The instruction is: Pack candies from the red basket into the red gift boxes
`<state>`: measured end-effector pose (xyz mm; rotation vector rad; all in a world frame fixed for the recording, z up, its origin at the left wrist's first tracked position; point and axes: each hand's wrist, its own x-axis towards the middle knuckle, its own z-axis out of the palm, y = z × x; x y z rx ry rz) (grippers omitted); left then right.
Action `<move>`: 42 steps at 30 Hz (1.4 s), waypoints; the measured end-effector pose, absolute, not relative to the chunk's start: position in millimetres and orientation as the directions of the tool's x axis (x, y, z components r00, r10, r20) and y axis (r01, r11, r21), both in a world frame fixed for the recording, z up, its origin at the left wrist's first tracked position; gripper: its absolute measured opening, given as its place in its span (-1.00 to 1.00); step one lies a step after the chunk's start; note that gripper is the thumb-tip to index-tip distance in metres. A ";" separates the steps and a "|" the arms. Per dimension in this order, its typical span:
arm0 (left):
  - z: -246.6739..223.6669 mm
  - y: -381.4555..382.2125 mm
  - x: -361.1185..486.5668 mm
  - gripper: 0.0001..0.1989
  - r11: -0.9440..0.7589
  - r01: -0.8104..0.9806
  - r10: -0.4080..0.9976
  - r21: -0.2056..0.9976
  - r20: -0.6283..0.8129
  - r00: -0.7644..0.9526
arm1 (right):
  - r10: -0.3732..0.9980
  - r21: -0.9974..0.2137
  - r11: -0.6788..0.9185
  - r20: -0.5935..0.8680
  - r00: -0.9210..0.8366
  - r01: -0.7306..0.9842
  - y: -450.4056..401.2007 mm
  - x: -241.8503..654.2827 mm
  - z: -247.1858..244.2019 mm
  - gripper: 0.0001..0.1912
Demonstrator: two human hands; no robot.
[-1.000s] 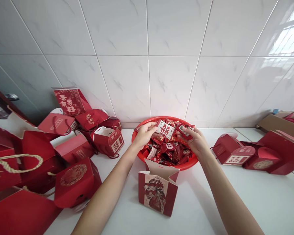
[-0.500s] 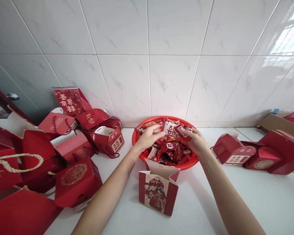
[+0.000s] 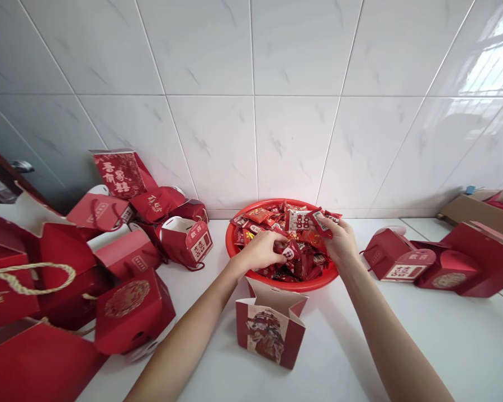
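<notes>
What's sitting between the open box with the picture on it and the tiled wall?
In the head view, the red basket of wrapped packets sits between the open box and the tiled wall.

The left hand [image 3: 262, 251] hid part of the heaped wrapped sweets [image 3: 307, 265], and whether its fingertips gripped one could not be told. The right hand [image 3: 338, 239] covered one end of a red candy packet [image 3: 322, 220]. The gift box [image 3: 268, 332] had its floor out of sight, and its back panel blocked some of the red plastic basket [image 3: 324, 283]. Picture edges cut off both forearms [image 3: 385, 318], the rope handle [image 3: 62, 274] and the cardboard box [image 3: 465, 215]. Smaller wrapper print was illegible.
</notes>
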<state>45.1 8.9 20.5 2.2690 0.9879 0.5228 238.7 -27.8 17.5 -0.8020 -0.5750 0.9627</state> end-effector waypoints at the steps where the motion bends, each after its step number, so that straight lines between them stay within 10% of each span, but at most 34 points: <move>1: 20.9 9.6 44.4 -0.67 -0.509 0.485 0.765 0.711 0.114 0.634 | 0.877 -0.804 0.339 0.083 0.473 -0.489 -27.6 239.0 17.3 -0.77; 10: 27.0 12.0 42.7 -0.60 -0.220 0.095 0.841 0.971 0.139 0.523 | 0.877 -0.806 0.342 0.089 0.472 -0.483 -25.7 240.6 16.2 -0.73; 42: 21.1 17.6 40.2 -0.49 -0.162 -0.109 0.925 0.981 0.189 0.330 | 0.898 -0.814 0.268 0.018 0.439 -0.516 -31.8 236.4 24.3 -0.80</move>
